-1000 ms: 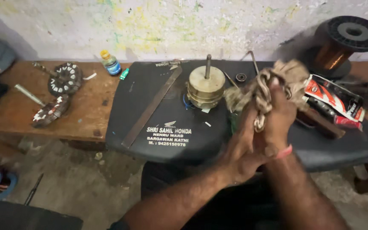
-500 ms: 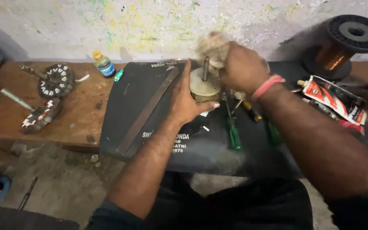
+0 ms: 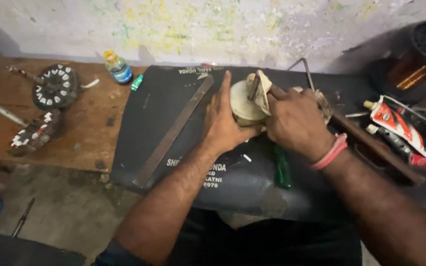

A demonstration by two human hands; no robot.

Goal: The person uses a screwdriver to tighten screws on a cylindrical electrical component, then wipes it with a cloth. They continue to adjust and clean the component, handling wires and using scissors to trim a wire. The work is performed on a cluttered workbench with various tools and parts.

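The round cream-coloured drum (image 3: pixel 242 104) sits upright on the black mat (image 3: pixel 163 118), near its far edge, with a metal shaft (image 3: pixel 254 86) projecting from its top. A dirty beige rag (image 3: pixel 263 91) is pressed against the drum's top right side.

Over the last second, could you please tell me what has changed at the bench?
Both hands came down from in front of the chest to the round cylindrical part. The left hand now braces its side; the right hand presses the rag onto its top. The metal strip, green screwdriver and wire spool stayed put.
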